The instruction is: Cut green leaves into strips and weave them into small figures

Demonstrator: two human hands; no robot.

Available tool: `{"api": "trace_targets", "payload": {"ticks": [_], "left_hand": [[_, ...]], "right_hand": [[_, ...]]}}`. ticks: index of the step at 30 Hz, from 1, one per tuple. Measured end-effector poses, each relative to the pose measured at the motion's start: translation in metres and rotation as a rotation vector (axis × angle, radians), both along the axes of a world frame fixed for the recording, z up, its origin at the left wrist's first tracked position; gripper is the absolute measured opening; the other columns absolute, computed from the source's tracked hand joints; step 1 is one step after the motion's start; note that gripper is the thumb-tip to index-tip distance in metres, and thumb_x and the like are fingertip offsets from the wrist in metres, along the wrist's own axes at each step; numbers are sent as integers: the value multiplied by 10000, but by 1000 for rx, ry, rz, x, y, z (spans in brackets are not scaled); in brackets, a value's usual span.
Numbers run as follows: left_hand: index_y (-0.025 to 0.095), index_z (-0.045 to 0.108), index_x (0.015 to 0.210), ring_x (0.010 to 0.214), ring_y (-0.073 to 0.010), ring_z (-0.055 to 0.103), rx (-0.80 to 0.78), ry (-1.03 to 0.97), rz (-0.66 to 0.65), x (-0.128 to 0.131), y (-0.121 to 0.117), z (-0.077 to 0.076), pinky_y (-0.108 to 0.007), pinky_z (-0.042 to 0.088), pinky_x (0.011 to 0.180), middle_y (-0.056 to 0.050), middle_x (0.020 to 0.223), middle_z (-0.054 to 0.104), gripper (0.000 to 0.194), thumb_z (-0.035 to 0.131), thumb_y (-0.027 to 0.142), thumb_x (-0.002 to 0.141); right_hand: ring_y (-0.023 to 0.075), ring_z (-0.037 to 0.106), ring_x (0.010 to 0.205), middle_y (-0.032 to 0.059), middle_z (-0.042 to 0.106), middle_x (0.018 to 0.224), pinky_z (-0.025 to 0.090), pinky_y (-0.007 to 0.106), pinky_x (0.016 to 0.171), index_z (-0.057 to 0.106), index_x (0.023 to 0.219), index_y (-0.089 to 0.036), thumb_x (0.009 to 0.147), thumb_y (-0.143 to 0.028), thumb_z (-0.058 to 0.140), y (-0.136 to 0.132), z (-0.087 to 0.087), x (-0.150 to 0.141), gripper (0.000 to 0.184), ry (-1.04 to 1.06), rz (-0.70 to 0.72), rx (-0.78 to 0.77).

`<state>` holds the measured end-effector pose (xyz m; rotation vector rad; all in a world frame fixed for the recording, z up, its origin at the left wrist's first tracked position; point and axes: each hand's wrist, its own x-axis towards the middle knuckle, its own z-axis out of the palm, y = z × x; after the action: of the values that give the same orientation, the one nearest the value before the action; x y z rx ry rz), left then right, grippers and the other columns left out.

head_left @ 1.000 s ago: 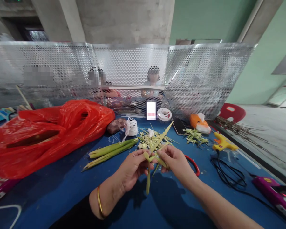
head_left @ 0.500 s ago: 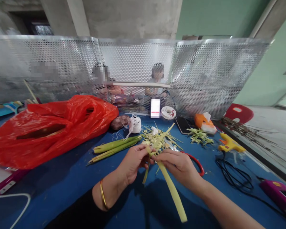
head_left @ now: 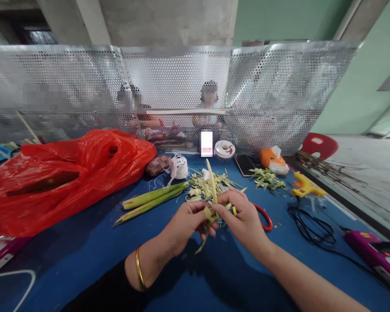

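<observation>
Pale green leaf strips (head_left: 212, 184) cross between my two hands, one of them sticking up and away from me. My left hand (head_left: 195, 220) pinches the folded part, and a thin tail hangs below its fingers. Fingers of my right hand (head_left: 239, 212) close on the strips from the other side. Just behind lies a heap of leaf scraps (head_left: 198, 190). Scissors with a red handle (head_left: 264, 219) are partly covered by my right hand. Two green leaf stalks (head_left: 154, 200) lie to the left of my hands on the blue table (head_left: 169, 277).
A red plastic bag (head_left: 68, 173) fills the left side. White string (head_left: 179, 167), a ribbon roll (head_left: 225, 149), a phone (head_left: 244, 165) and a tissue pack (head_left: 274, 161) stand along the back. At right are a yellow glue gun (head_left: 308, 185) and its black cord (head_left: 312, 227). A perforated metal screen (head_left: 175, 82) stands behind.
The long strip that pointed down toward me now points up and away. My right hand has turned, its fingers raised. The view has shifted slightly.
</observation>
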<state>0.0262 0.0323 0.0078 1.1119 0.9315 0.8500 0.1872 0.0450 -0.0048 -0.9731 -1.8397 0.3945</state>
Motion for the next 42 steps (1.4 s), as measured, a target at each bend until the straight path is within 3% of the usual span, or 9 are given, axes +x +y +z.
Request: {"api": "trace_targets", "payload": {"ticks": [7,10,14,18,22,24,27,34,42], "left_hand": [[138,638,771,524,-101,602,-24,60,-104,-3,4,-7,-175,382,442,-23,654,663,269,701,399,756],[140,634,763,500,-86,577,-53,62,-60,-2,4,-7,-169,349,435,-11,624,645,264,692,398,761],[142,619,753,496,-63,546,-54,-11,124,-4,5,-1,-161,334,452,9,627,627,260,703,387,751],[145,610,740,502,-75,551,-16,-63,158,-5,5,3,-172,337,455,7,617,631,259,710,384,739],[140,612,719,500,-81,560,-34,-44,64,-4,3,1,-178,342,464,-4,618,636,259,694,384,747],[139,613,715,499,-82,565,-56,-18,23,-4,3,0,-178,331,461,-9,620,639,250,684,377,751],[141,620,717,489,-80,560,-85,2,8,-5,3,0,-177,311,452,-10,610,638,199,658,333,754],[125,651,759,496,-76,556,-146,-36,39,-8,7,-6,-180,340,495,-10,622,630,167,657,290,736],[110,662,827,643,-109,579,-209,-238,-56,-9,6,0,-239,461,689,-46,764,632,192,609,162,650]], "right_hand": [[176,556,676,-13,608,666,417,308,643,565,646,-207,777,-271,650,1,-1,0,169,81,-6,-345],[200,581,782,16,642,772,419,341,730,592,701,-204,783,-257,666,0,0,1,123,47,-77,-131],[209,575,825,36,648,807,370,383,807,597,698,-209,860,-274,606,-2,2,6,176,-23,-225,222],[238,588,891,52,666,871,408,382,810,633,784,-212,851,-347,602,6,0,6,153,107,-176,-68],[244,628,872,52,696,884,472,382,814,670,910,-190,739,-357,701,7,-2,-1,241,437,127,-545],[212,631,789,21,679,800,493,353,761,665,856,-194,691,-312,746,3,-2,-5,219,563,225,-640],[172,596,712,-6,619,735,487,316,683,636,756,-205,701,-258,740,-1,-2,-7,129,585,226,-558],[195,586,805,28,623,809,474,344,734,682,827,-229,826,-160,631,2,-5,-4,86,127,204,-107],[194,606,789,27,624,800,502,321,696,730,823,-246,814,-169,664,1,-10,-6,102,212,73,-74]]}}
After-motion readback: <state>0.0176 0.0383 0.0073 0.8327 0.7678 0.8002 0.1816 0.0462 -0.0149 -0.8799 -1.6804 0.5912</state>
